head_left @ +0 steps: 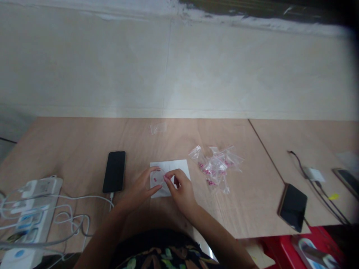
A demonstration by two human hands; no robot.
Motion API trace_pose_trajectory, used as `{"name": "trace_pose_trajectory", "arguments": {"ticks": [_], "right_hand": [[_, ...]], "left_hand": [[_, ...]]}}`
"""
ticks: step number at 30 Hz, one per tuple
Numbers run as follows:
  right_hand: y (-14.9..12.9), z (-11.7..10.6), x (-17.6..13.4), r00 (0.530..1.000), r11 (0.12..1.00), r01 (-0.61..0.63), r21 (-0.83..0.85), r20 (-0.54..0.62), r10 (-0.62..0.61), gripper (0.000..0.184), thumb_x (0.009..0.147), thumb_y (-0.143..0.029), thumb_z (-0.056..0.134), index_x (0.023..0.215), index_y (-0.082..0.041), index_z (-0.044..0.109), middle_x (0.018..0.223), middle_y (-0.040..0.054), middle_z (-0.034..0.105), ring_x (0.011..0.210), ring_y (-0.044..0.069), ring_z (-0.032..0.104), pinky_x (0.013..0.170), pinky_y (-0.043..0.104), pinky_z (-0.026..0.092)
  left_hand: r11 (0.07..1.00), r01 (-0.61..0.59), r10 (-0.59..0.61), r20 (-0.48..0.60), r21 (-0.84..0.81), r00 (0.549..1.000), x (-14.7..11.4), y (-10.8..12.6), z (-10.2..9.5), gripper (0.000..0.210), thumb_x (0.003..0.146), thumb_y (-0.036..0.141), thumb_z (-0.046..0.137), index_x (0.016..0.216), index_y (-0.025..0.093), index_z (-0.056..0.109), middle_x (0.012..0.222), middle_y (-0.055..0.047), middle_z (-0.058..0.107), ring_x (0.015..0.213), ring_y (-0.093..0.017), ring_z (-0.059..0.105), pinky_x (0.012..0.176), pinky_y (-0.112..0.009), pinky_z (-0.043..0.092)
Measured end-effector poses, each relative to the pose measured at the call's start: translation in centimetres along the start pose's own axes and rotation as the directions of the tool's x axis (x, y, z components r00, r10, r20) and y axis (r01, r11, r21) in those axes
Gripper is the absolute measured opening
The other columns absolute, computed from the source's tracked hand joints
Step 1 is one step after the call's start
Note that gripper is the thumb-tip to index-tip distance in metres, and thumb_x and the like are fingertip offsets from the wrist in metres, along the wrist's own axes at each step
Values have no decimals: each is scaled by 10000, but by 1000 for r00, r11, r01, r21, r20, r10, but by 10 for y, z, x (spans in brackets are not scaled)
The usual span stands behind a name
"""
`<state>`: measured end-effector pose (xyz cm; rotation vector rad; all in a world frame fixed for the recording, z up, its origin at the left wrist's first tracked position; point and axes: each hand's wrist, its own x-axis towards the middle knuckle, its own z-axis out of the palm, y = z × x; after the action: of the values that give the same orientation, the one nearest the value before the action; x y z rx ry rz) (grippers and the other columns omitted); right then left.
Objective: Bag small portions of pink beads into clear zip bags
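My left hand (pixel 141 188) curls its thumb and fingers around the edge of a small clear thing with a rounded outline (pixel 157 180); whether it is a bag or a dish I cannot tell. Tiny dark pink pieces show in or under it. At its right side, the thumb and forefinger of my right hand (pixel 181 190) are pinched together; what lies between them is too small to make out. Beneath both hands is a white sheet of paper (pixel 181 165) on the wooden table (pixel 134 138). To the right lie several clear plastic bags (pixel 215 166) with small pink pieces inside.
A black phone (pixel 114 172) on a white cable lies left, beside a white power strip (pixel 42 216) with tangled cords. Farther back is a small clear bag (pixel 158 128). Another phone (pixel 293 206), dark cables and a white adapter (pixel 314 174) are right, above a red stool (pixel 280 248).
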<state>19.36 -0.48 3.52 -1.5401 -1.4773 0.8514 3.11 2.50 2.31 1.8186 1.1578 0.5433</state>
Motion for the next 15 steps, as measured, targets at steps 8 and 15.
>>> {"name": "trace_pose_trajectory", "arguments": {"ticks": [8, 15], "right_hand": [[26, 3, 14, 998, 995, -47, -92, -40, 44, 154, 771, -181, 473, 859, -172, 599, 769, 45, 577, 712, 155, 508, 638, 270, 415], [76, 28, 21, 989, 933, -55, -357, 109, 99, 203, 742, -85, 466, 801, -158, 645, 821, 83, 601, 828, 191, 509, 741, 297, 395]], "left_hand": [[999, 40, -40, 4, -6, 999, -2, -6, -2, 473, 739, 297, 573, 1166, 210, 391, 1195, -81, 492, 1124, -216, 443, 971, -390, 337], [998, 56, -56, 19, 11, 998, -2, -11, -2, 481, 738, 308, 572, 1172, 222, 383, 1188, -70, 496, 1130, -211, 435, 982, -398, 319]]}}
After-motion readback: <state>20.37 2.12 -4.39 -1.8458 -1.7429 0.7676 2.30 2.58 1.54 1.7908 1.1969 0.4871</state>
